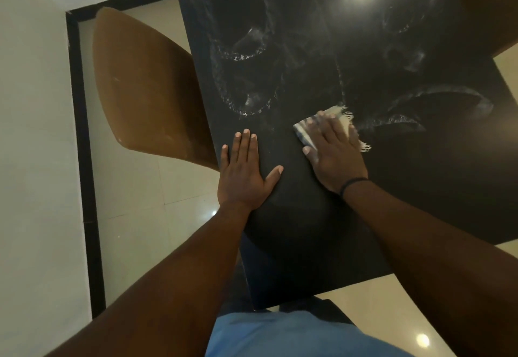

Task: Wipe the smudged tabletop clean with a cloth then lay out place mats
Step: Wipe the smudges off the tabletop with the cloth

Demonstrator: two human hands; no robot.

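While whitish smudges cover its far half, the black tabletop (pixel 294 244) fills most of the view, with a brown chair (pixel 145 84) tucked at its left edge. On the near half, the left hand (pixel 243 173) lies flat and empty, fingers spread. Just to its right, apart from it, the right hand (pixel 333 152) presses palm-down on a pale, frayed cloth (pixel 304 132), seemingly folded, beside the nearest smudge.

Cloth (pixel 333 126) flat on tabletop (pixel 420 160), pinned under right hand (pixel 333 157). Left of that press, left hand (pixel 245 171) flat near table's edge. Beyond and right of it, smudges (pixel 246 76). Far left, chair (pixel 145 96).
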